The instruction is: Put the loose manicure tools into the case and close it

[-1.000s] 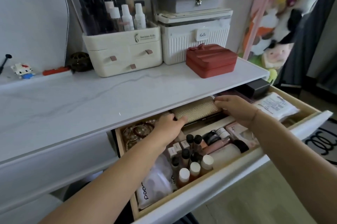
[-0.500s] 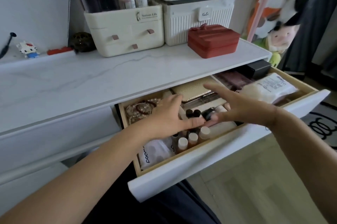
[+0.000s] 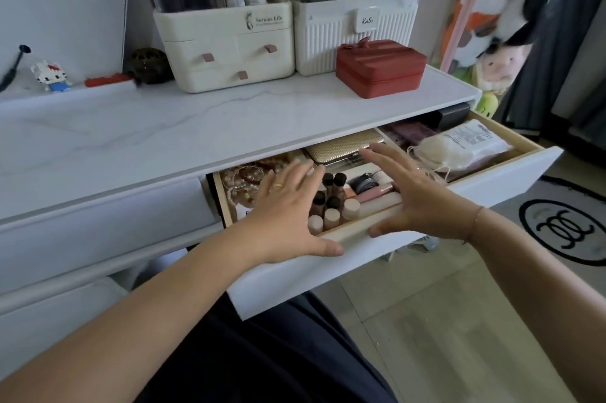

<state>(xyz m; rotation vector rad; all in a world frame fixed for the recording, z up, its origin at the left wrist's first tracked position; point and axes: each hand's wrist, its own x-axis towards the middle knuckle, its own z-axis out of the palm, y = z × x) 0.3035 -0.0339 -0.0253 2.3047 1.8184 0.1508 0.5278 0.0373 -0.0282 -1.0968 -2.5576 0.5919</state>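
Gold case (image 3: 344,148) at drawer (image 3: 511,173) back, under tabletop (image 3: 164,127) edge; left hand (image 3: 288,215), right hand (image 3: 416,199) fingers (image 3: 382,158) spread, holding nothing.

Bedroom, vanity (image 3: 164,127) w/ cosmetics organizer (image 3: 226,48), plush toys (image 3: 498,65)

Left hand (image 3: 288,215) and right hand (image 3: 416,202) off the gold case (image 3: 341,147), now open-fingered nearer the drawer (image 3: 328,281) front.

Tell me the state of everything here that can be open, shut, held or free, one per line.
Drawer: pulled open.
Gold case: closed, lying in the drawer, not gripped.
Red box: closed, on the tabletop.
Cream organizer: small drawers shut.
Left hand: open, fingers spread, holding nothing.
Right hand: open, fingers spread, holding nothing.
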